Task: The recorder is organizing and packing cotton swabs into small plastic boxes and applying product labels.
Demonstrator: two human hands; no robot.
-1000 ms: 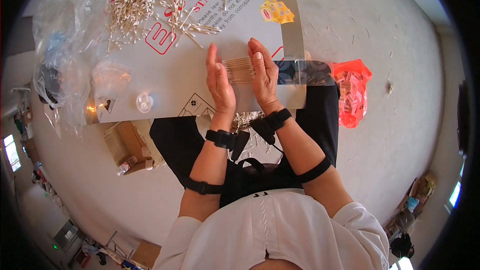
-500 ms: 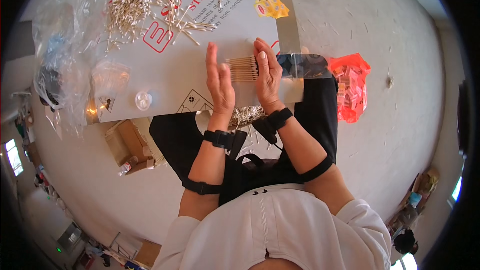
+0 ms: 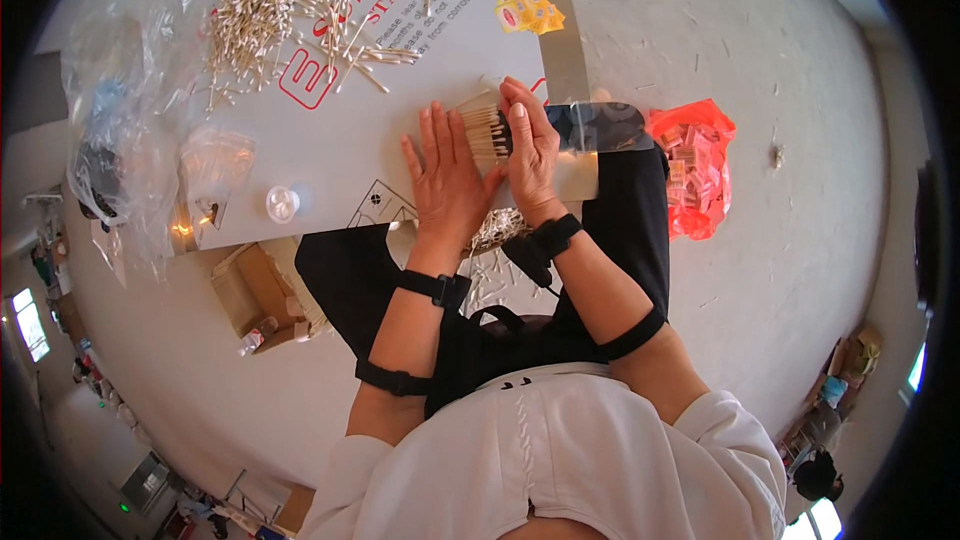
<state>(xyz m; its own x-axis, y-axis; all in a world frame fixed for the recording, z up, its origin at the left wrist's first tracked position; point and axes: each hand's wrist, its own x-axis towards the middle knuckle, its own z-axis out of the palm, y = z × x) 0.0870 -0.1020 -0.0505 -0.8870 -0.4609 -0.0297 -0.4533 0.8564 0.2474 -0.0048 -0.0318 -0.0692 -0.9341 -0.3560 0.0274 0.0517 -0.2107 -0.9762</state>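
A row of cotton swabs (image 3: 483, 130) lies side by side on the grey printed table (image 3: 340, 155) between my hands. My left hand (image 3: 447, 175) rests palm down at its left end, open, with fingers spread and thumb reaching toward the right hand. At the other end my right hand (image 3: 532, 148) stands on its edge, fingers together and curled around the packet. From under it a shiny clear plastic packet (image 3: 605, 127), dark in places, runs right past the table edge. My right fingers hide where packet and swabs meet.
A big pile of loose cotton swabs (image 3: 270, 15) lies at the back left. Yellow packets (image 3: 530, 12) sit at the far right, and a small white tub (image 3: 282, 204) near the front edge. A red bag (image 3: 692, 168) of small packs, a cardboard box (image 3: 262, 290) and crumpled clear plastic (image 3: 130, 120) surround the table.
My left hand has turned from standing on edge to lying flat, covering part of the swabs' left side. My right hand stays in place. The swab row looks slightly tilted.
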